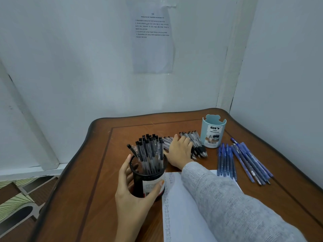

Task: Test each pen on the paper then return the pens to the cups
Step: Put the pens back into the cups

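Right hand (179, 151) lies flat, fingers straight and close together, pressing on the loose clear pens (195, 142) at the far middle of the table (87, 172). Those pens run far-left to near-right, tips toward the near side, and fan out from under the palm toward the blue cup (212, 133). Left hand (132, 193) curls round the black mesh cup (148, 180), crowded with pens, just near-left of the right hand. I'd judge the right hand best placed to gather them, with the cup a short sweep leftward.
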{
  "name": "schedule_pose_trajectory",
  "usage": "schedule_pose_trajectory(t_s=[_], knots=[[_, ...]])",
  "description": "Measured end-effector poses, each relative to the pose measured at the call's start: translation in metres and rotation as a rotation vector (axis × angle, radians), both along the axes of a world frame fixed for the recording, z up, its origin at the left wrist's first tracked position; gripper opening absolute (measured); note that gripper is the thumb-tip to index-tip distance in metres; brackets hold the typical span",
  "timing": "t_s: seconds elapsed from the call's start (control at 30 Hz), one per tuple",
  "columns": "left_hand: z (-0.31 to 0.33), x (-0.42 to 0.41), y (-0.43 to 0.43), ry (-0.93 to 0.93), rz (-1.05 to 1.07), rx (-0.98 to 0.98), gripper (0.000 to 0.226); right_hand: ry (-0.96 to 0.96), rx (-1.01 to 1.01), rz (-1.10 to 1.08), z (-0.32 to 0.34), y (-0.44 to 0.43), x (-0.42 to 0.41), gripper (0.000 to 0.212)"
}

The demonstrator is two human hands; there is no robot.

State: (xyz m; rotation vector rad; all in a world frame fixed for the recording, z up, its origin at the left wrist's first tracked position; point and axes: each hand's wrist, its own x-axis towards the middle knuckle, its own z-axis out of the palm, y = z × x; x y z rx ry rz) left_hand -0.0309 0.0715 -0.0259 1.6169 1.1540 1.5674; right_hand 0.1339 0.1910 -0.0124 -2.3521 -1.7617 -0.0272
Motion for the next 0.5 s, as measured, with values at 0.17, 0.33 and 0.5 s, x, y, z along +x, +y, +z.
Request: schedule_pose_trajectory(t_s=[0.17,0.33,0.5], knots=[[0.002,0.000,-0.002,-0.002,-0.008,-0.003,0.099,0.079,0.024,0.035,0.009,-0.003,-0.006,0.056],[0.000,0.000,-0.001,0.031,-0.006,-0.002,0.100,0.130,0.024,0.121,0.012,-0.002,-0.015,0.039],[0.000,-0.002,-0.001,0.032,-0.002,-0.003,0.099,0.136,-0.077,0.272,0.022,-0.004,-0.010,0.011]])
